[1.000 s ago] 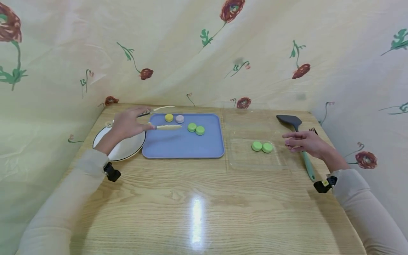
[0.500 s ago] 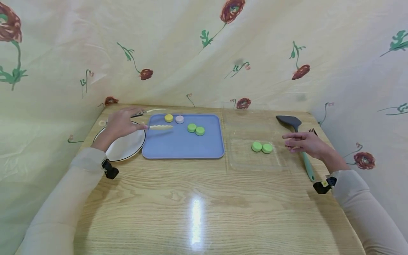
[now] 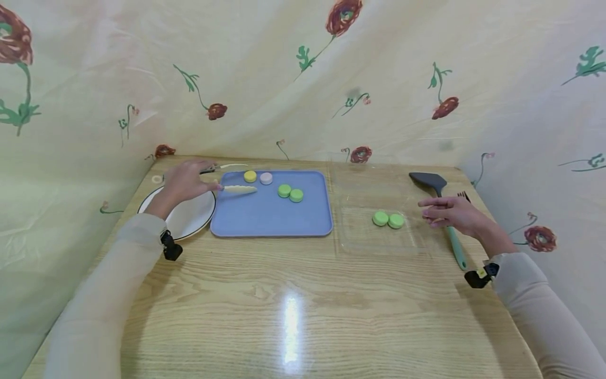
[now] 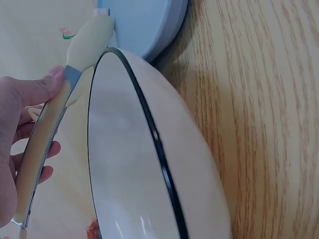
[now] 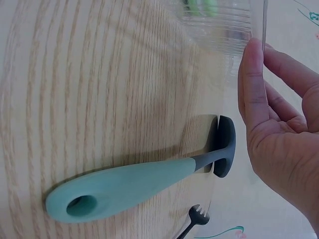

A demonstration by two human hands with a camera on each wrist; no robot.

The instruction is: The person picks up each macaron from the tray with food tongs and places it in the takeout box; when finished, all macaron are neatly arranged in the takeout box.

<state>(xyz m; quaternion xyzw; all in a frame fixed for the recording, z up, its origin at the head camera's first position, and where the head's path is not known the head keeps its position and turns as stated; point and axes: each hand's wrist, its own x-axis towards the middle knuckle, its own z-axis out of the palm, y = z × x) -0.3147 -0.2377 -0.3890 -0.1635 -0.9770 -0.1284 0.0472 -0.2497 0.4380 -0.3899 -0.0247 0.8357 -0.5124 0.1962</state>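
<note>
A streak of light gleams on the bare near half of a wooden table (image 3: 213, 305). Toward the table's right edge, a turner (image 5: 124, 189) lies with its green handle nearest and its dark head pointing at the far right corner. Just left of it, the right hand (image 3: 454, 213) pinches the rim of a clear container (image 3: 352, 237) holding two green macarons (image 3: 380, 218). By the left edge stands a dark-rimmed white bowl (image 3: 191, 216); above it the left hand (image 3: 184, 181) grips tongs (image 4: 47, 124), their pale tips spread apart over the far left corner of a blue tray (image 3: 270, 221). On the tray, a touching green pair (image 3: 284, 190) sits nearer than a yellow macaron (image 3: 250, 176) and a lilac macaron (image 3: 266, 178) along its far edge. A dark fork (image 3: 464, 196) lies near the table's far right corner. Flower-patterned sheeting (image 3: 265, 79) hangs behind.
</note>
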